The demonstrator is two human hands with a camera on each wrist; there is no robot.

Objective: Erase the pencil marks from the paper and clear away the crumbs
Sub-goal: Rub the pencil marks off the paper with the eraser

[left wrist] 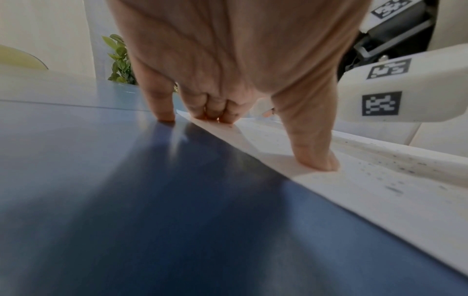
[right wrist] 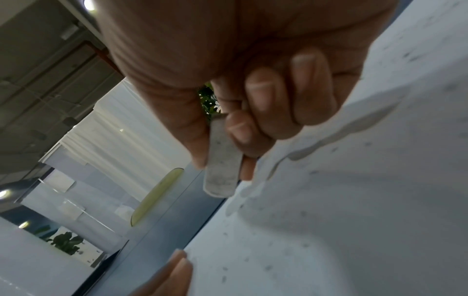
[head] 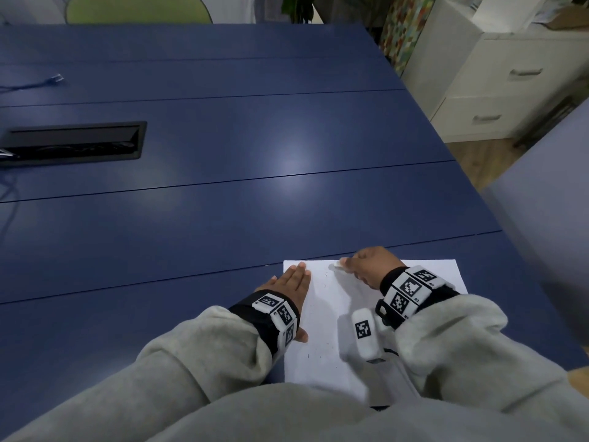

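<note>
A white sheet of paper [head: 325,339] lies on the blue table near the front edge, sprinkled with dark eraser crumbs [head: 325,279]. My left hand [head: 288,280] lies flat with straight fingers on the paper's left edge, thumb [left wrist: 314,152] pressing the sheet. My right hand [head: 366,266] pinches a white eraser [head: 337,267] between thumb and fingers, its tip on the paper near the far edge. The right wrist view shows the smudged eraser [right wrist: 222,166] and crumbs [right wrist: 268,266] on the paper [right wrist: 354,220]. No pencil marks are plain to see.
The blue table [head: 223,186] stretches far ahead, with a black cable hatch [head: 73,143] at the left and a plug and cord [head: 54,79] further back. White drawers [head: 497,90] stand beyond the table's right edge. A green chair back [head: 137,9] is behind.
</note>
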